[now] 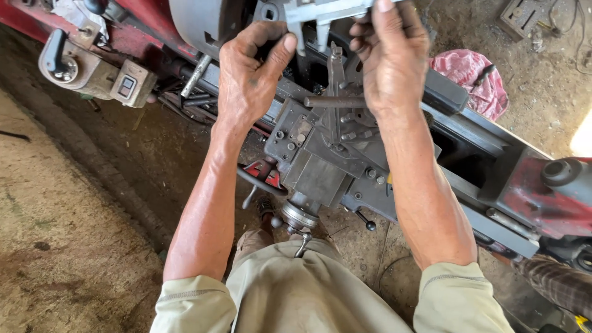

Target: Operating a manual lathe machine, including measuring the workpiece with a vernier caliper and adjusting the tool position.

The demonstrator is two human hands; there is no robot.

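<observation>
Both hands close on a steel caliper (320, 15) held over the lathe carriage (320, 154): the left hand (250, 77) pinches near its jaws with thumb and fingers, and the right hand (391, 55) wraps its beam, beside the grey chuck (203, 21).

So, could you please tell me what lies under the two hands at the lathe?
Under the left hand and right hand, which share a metal caliper, sits the grey tool post with a dark bar. The measured part is hidden behind the fingers.
</observation>
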